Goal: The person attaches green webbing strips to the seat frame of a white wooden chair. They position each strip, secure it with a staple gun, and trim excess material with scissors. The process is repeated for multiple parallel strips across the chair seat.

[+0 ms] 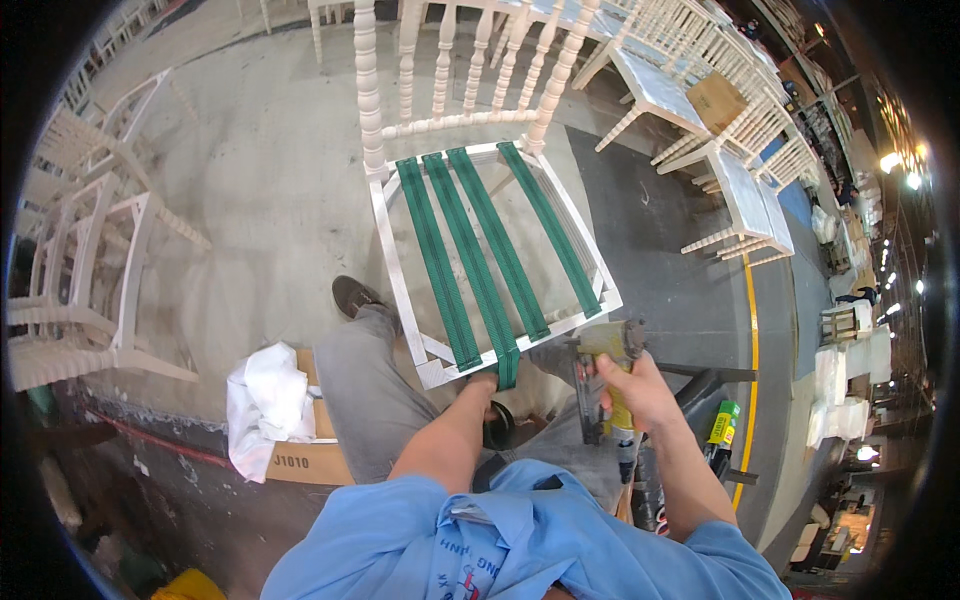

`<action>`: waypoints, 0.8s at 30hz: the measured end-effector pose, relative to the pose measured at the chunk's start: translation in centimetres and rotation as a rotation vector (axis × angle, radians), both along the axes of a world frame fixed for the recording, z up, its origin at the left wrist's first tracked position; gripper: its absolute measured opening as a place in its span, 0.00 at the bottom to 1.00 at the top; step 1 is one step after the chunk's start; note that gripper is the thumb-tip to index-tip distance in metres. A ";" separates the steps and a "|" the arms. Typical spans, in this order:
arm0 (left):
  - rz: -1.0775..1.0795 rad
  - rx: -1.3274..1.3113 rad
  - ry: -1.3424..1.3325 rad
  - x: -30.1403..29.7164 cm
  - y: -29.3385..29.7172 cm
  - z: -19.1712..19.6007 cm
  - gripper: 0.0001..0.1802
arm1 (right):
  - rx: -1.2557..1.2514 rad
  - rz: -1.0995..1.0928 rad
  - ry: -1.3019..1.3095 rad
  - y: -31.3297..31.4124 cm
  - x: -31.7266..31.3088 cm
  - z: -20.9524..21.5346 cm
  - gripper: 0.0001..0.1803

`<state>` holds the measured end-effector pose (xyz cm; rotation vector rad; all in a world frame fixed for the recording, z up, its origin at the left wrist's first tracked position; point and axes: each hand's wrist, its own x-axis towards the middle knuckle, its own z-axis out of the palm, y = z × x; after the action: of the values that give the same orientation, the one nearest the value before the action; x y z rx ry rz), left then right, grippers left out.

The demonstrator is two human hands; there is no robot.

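A white wooden chair frame with a spindle back stands before me, its seat open. Several green webbing straps run from the back rail to the front rail. One strap's loose end hangs over the front rail, and my left hand grips it there, its fingers mostly hidden below the rail. My right hand is closed round the handle of a yellow and black air stapler, just off the front right corner of the seat frame.
Left of my legs sits a cardboard box with white cloth on it. Unfinished chair frames stand at the left, more white chairs at the far right. A green and yellow small box lies by my right forearm.
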<state>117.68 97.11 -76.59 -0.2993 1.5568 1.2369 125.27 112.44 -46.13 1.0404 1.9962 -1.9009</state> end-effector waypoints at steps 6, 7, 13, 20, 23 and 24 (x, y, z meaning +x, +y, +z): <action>-0.268 0.069 0.268 1.6 -1.3 5.9 0.26 | 0.002 -0.094 0.079 2.2 3.1 0.8 0.17; -0.304 0.212 0.301 2.0 -1.8 7.3 0.26 | -0.018 -0.123 0.089 2.5 3.2 0.8 0.17; -0.118 0.495 0.234 -0.3 -6.0 14.9 0.16 | 0.002 0.002 0.125 1.6 1.7 -0.9 0.16; 0.294 0.459 -0.007 -8.0 -5.4 15.1 0.16 | 0.061 0.183 -0.068 -1.2 -2.1 -4.6 0.21; 0.295 0.453 -0.052 -8.4 -5.0 13.9 0.17 | 0.034 0.215 -0.078 -1.8 -3.4 -5.8 0.24; 0.281 0.492 -0.024 -8.5 -5.0 13.6 0.17 | 0.044 0.228 -0.090 -2.0 -3.8 -6.1 0.24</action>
<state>109.20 92.12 -62.99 -0.2133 1.1651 1.7804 121.49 110.49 -52.25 0.8507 2.0171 -1.6720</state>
